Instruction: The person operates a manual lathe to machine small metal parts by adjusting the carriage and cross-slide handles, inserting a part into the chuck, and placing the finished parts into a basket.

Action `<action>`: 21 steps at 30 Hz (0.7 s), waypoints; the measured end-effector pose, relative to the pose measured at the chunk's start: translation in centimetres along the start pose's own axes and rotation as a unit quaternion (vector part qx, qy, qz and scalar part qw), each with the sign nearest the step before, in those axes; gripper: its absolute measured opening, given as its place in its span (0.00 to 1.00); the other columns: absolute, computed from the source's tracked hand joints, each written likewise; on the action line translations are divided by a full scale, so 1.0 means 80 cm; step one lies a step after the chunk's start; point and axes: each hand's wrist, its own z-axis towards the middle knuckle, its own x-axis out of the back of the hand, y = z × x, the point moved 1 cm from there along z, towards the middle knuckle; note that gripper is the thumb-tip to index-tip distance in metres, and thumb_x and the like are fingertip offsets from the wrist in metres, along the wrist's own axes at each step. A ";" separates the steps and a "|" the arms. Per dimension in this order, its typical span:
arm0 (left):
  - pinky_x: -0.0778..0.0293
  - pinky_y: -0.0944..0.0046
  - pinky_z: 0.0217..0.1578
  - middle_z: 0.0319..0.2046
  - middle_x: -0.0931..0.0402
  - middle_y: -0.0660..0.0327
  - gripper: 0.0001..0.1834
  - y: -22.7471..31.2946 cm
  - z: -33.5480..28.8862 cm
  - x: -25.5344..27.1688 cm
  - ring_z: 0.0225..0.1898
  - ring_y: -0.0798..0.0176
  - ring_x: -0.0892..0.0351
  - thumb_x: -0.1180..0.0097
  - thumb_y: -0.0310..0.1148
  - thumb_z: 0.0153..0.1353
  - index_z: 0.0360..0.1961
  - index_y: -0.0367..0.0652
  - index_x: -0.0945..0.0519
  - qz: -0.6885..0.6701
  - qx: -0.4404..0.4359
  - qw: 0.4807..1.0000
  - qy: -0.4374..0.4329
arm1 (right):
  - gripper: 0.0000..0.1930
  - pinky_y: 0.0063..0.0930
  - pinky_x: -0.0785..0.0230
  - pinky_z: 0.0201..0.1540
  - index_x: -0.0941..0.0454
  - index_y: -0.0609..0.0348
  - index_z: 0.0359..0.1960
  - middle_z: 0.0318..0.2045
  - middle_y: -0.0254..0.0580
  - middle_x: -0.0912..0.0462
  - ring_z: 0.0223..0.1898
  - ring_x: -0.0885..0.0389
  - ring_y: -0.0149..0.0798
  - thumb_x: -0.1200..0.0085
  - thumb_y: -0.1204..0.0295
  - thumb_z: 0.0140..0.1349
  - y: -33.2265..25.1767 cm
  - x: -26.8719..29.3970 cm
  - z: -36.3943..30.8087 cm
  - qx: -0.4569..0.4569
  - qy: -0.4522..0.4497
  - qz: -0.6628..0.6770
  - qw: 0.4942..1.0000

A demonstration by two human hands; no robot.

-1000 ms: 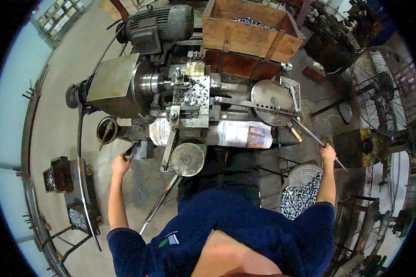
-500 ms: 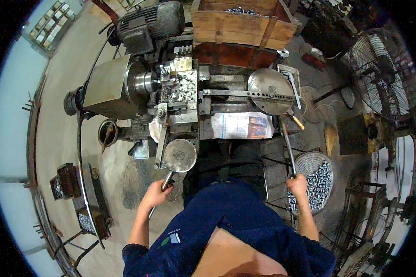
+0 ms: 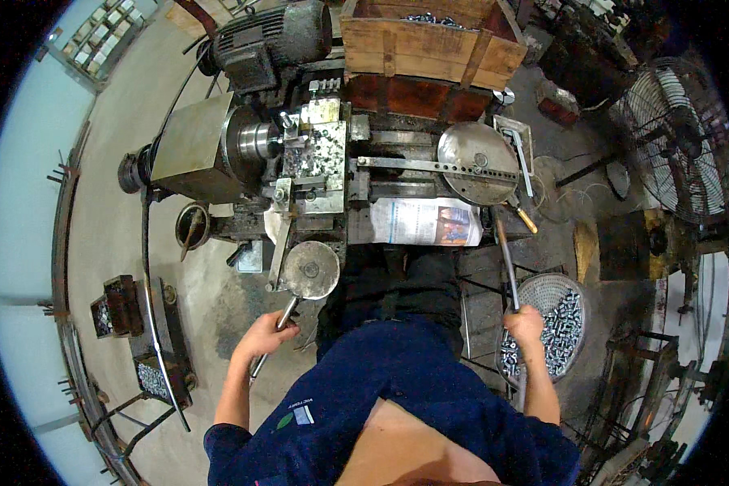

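While the left hand is wrapped round the thin metal handle that runs down from the round grey disc at the near front of the lathe, the right hand is clenched on the end of the long lever bar that slants up to the flat round plate on the machine's right end. Both levers look best worked with a steady, even pull and the wrists kept in line with the bars, eyes on the tool block beside the chuck. A folded newspaper lies across the near bed between the two levers. Just right of the right hand sits a perforated basket of small shiny metal parts, close enough for the elbow to knock on a hard pull. A wooden crate stands at the far side, a motor far left of it, and a caged floor fan far right.
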 end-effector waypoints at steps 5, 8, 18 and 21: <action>0.26 0.65 0.37 0.35 0.22 0.53 0.25 -0.049 0.012 0.038 0.35 0.62 0.23 0.42 0.34 0.53 0.48 0.27 0.30 -0.158 -0.087 0.982 -0.056 | 0.21 0.41 0.30 0.41 0.22 0.63 0.30 0.32 0.56 0.21 0.38 0.22 0.54 0.46 0.56 0.42 0.100 0.042 0.080 -0.206 -0.015 -0.035 0.978; 0.26 0.64 0.36 0.36 0.22 0.53 0.23 -0.096 0.069 0.088 0.36 0.60 0.22 0.45 0.32 0.54 0.49 0.29 0.30 -0.274 -0.010 0.956 0.101 | 0.19 0.45 0.32 0.46 0.22 0.58 0.36 0.40 0.50 0.21 0.44 0.22 0.49 0.48 0.60 0.45 0.120 0.085 0.162 -0.329 -0.062 -0.071 0.939; 0.27 0.51 0.33 0.31 0.22 0.51 0.21 -0.222 0.193 0.158 0.33 0.48 0.22 0.49 0.51 0.55 0.37 0.42 0.25 0.410 0.072 0.863 0.287 | 0.36 0.46 0.59 0.65 0.35 0.59 0.55 0.58 0.52 0.37 0.63 0.44 0.48 0.45 0.64 0.38 0.027 0.041 0.150 -0.123 0.230 -0.082 0.962; 0.26 0.52 0.30 0.27 0.22 0.51 0.22 -0.220 0.220 0.141 0.31 0.49 0.21 0.51 0.52 0.55 0.33 0.41 0.25 0.387 0.143 0.845 0.339 | 0.31 0.44 0.58 0.65 0.28 0.59 0.48 0.56 0.53 0.35 0.62 0.43 0.48 0.44 0.65 0.36 0.009 0.022 0.108 -0.121 0.203 -0.028 0.971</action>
